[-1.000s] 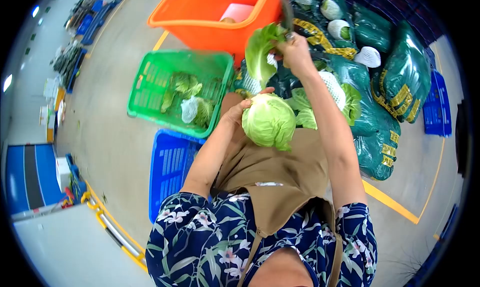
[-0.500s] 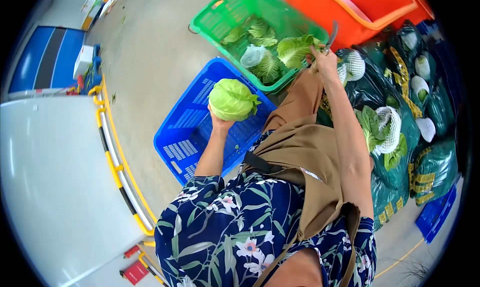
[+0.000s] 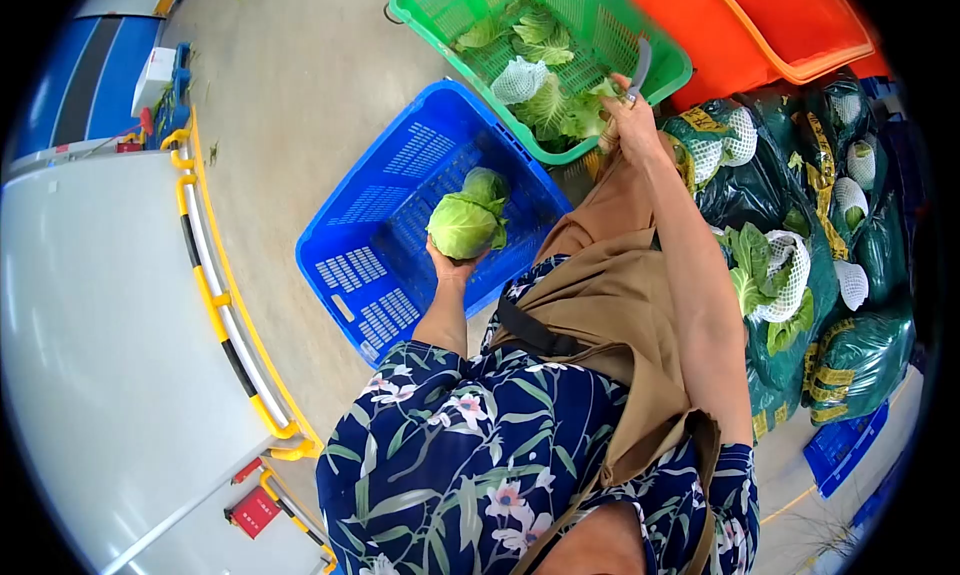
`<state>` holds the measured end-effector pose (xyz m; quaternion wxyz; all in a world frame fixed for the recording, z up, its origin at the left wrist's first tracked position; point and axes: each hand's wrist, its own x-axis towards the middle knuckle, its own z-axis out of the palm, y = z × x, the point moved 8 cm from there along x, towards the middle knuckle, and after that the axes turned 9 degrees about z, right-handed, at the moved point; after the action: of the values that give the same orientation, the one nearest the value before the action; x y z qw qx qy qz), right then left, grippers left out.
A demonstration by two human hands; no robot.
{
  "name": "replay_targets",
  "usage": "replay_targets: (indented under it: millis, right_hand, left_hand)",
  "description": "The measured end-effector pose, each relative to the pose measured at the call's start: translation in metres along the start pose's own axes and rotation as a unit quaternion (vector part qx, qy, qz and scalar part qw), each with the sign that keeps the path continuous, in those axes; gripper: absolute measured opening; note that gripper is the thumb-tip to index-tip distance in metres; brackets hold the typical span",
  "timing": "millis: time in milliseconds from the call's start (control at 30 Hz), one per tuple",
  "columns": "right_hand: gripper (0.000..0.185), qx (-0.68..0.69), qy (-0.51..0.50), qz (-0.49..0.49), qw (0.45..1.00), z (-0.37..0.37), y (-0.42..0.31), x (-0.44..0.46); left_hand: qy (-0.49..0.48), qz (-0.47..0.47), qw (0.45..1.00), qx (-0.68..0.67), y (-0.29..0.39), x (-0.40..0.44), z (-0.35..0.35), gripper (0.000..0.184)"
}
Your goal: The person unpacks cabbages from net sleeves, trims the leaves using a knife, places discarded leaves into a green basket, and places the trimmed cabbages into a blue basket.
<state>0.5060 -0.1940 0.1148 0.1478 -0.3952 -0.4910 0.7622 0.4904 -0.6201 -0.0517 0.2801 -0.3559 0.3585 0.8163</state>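
Note:
My left hand (image 3: 453,265) is closed around a pale green cabbage (image 3: 462,227), holding it over the blue crate (image 3: 345,190). Just beyond that cabbage shows a darker green rounded shape (image 3: 486,185), perhaps another cabbage; its lower part is hidden. My right hand (image 3: 633,127) grips a small knife (image 3: 642,70) with a curved blade, near the rim of the green crate (image 3: 560,157). Loose cabbage leaves (image 3: 545,110) and a piece of white foam netting (image 3: 519,81) lie inside the green crate. One leaf (image 3: 588,115) is right beside my right fingers.
Dark green plastic bags (image 3: 765,190) are piled at the right, with netted vegetables (image 3: 785,275) on and among them. Orange bins (image 3: 690,35) stand behind the green crate. A yellow-and-black rail (image 3: 215,300) runs along the left, beside a large white surface (image 3: 110,355).
The cabbage in my left hand has moved lower in view, over the blue crate's inside. The leaf by my right hand has dropped lower into the green crate. The view has shifted slightly.

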Motion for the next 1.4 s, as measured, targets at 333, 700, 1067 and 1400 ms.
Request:
replay_targets:
  millis: [333,700,1067,1400]
  right_hand:
    - [0.062,-0.089,-0.012,0.053,0.995,-0.048,-0.002,-0.029]
    - [0.048,-0.022,-0.078,0.103,0.991,-0.033,-0.019,-0.115]
    - [0.064,0.03,-0.26,0.337,0.904,0.113,0.061,-0.14]
    - [0.034,0.067,-0.257,0.357,0.896,0.1,0.026,-0.116]
  left_hand:
    - [0.049,-0.04,0.998,-0.006,-0.033,0.017,-0.045,0.071]
    - [-0.042,-0.03,0.991,-0.125,-0.034,0.01,-0.021,0.072]
    - [-0.395,0.099,0.913,-0.011,0.043,-0.065,0.179,0.048]
    - [-0.411,-0.106,0.88,0.213,0.026,-0.029,0.149,0.08]
